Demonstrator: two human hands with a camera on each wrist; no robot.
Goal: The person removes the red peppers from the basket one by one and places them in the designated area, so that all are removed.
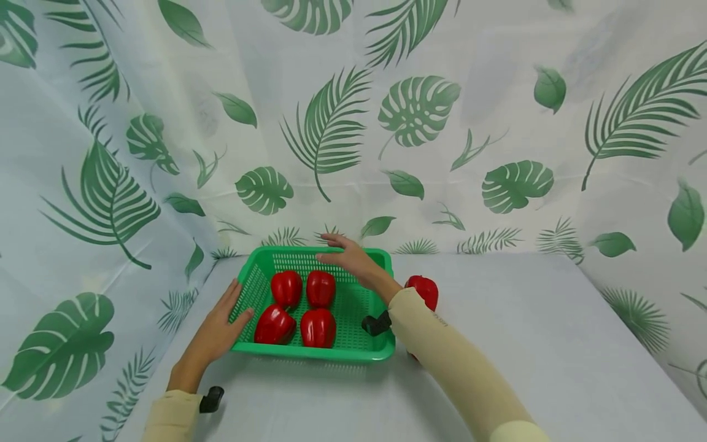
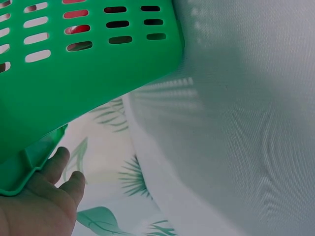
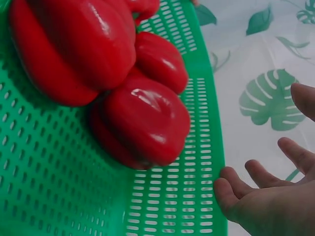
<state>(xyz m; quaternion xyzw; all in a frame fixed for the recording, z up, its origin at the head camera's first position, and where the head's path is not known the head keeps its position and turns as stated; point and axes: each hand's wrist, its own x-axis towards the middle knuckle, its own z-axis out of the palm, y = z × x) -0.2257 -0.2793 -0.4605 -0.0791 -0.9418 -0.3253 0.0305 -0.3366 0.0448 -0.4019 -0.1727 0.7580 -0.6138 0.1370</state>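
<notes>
A green plastic basket [image 1: 353,355] with slotted walls holds several red bell peppers [image 1: 318,328], gathered in its left and middle part. My left hand [image 1: 218,328] lies along the basket's left rim, fingers extended; in the left wrist view its fingers [image 2: 59,164] touch the rim from outside. Over the far side of the basket is my right hand [image 1: 356,261], with loosely spread fingers and nothing in it. The right wrist view shows its fingertips [image 3: 224,189] close to the basket's far rim; whether they touch it I cannot tell.
Another red bell pepper [image 1: 424,290] lies on the white table [image 1: 513,331] right of the basket, partly hidden by my right sleeve [image 1: 458,362]. A bit of something dark red shows below that forearm. A leaf-patterned cloth [image 1: 464,110] hangs behind and at the sides.
</notes>
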